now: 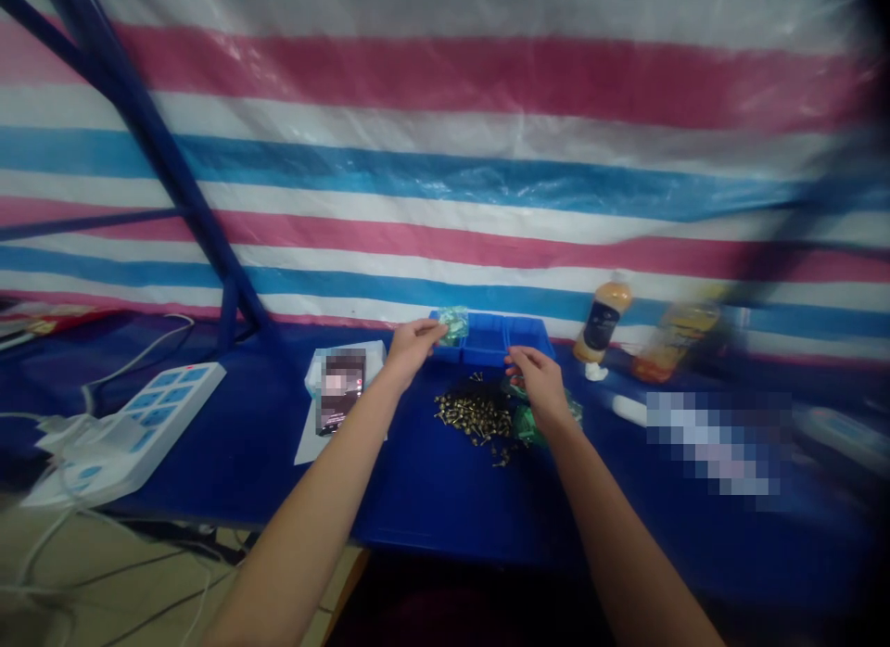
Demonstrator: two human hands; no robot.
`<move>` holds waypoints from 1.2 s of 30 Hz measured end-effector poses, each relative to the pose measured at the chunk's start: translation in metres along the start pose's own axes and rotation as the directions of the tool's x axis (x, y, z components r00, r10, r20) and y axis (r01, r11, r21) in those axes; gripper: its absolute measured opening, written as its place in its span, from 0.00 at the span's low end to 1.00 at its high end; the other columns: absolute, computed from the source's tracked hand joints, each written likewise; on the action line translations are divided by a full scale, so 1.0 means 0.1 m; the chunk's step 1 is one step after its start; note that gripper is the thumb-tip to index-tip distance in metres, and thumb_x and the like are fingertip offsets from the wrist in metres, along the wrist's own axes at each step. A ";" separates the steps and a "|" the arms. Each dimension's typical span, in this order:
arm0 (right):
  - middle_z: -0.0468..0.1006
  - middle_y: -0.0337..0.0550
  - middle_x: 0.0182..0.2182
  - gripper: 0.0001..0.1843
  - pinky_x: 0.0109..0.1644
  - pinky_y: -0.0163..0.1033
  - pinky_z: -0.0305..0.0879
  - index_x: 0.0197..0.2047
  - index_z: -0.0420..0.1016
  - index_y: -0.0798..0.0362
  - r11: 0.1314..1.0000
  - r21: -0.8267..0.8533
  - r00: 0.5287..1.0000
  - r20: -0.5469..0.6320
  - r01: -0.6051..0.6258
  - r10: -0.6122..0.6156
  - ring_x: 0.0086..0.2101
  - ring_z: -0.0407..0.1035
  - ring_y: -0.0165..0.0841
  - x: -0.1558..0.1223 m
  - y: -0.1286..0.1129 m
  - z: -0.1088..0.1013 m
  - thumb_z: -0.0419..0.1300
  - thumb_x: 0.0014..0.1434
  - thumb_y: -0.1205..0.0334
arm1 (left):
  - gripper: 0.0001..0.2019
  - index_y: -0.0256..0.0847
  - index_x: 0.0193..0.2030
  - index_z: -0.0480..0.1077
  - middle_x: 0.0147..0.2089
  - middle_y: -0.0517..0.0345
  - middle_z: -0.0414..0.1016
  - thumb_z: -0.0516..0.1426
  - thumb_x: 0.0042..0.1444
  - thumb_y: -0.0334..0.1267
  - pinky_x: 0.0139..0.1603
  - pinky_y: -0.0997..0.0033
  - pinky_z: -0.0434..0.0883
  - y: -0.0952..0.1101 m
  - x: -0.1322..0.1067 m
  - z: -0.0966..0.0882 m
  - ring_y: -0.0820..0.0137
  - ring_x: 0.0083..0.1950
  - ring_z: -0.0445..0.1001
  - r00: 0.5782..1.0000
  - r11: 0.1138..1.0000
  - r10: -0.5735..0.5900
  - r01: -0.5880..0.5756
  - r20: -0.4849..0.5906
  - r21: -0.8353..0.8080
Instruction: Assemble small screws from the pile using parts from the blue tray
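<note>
My left hand (413,348) pinches a small clear, greenish plastic bag (454,323) by its edge, in front of the left side of the blue divided bin (485,343). My right hand (539,378) is closed, thumb and fingertips together, near the bin's front right; anything between them is too small to make out. Below and between both hands lies a pile of small brass-coloured pieces, possibly screws (473,415). More green plastic bags (527,426) rest on the table beside the pile, partly hidden by my right hand.
On the blue table (431,508), a phone (340,392) lies on white packaging to the left, past which sits a white power strip (149,424) with cables. An orange drink bottle (603,323) and a second, blurred bottle (678,336) stand back right. Behind hangs a striped sheet (445,193).
</note>
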State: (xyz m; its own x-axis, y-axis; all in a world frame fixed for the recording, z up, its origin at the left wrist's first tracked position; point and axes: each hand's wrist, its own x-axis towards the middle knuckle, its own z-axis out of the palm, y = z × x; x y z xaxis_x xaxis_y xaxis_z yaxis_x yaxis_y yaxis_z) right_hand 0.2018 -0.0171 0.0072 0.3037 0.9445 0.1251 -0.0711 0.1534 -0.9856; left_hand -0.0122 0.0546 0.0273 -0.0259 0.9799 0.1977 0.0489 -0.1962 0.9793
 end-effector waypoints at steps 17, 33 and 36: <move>0.77 0.46 0.45 0.16 0.53 0.55 0.58 0.43 0.79 0.46 0.548 -0.804 0.971 0.166 0.233 -0.170 0.50 0.64 0.47 -0.07 0.00 -0.07 0.58 0.56 0.50 | 0.21 0.47 0.42 0.78 0.45 0.45 0.78 0.51 0.58 0.57 0.58 0.40 0.52 -0.07 0.22 0.09 0.46 0.55 0.67 0.957 0.348 0.129 -0.287 0.258 0.892; 0.72 0.49 0.52 0.21 0.56 0.65 0.45 0.53 0.74 0.43 0.202 -0.962 0.981 0.192 0.186 0.007 0.53 0.60 0.51 -0.13 0.01 -0.08 0.53 0.58 0.51 | 0.19 0.41 0.44 0.75 0.50 0.44 0.75 0.52 0.61 0.53 0.62 0.44 0.50 -0.11 -0.16 0.28 0.50 0.53 0.69 0.931 0.534 0.310 -0.337 0.191 0.775; 0.72 0.48 0.53 0.22 0.55 0.62 0.47 0.55 0.73 0.42 0.210 -0.961 0.983 0.182 0.180 -0.010 0.52 0.60 0.49 -0.12 0.00 -0.10 0.51 0.59 0.58 | 0.16 0.43 0.44 0.75 0.50 0.49 0.75 0.52 0.62 0.49 0.60 0.54 0.58 -0.03 -0.28 0.29 0.56 0.54 0.70 0.892 0.611 0.406 -0.428 0.201 0.666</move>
State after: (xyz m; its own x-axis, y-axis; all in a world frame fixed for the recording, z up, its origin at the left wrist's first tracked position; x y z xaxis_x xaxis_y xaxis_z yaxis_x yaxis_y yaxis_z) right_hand 0.2081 -0.0310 0.0047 0.1262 0.9800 0.1538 0.9529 -0.0766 -0.2935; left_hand 0.0176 0.0290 0.0179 0.1978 0.8012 0.5648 0.7056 -0.5163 0.4853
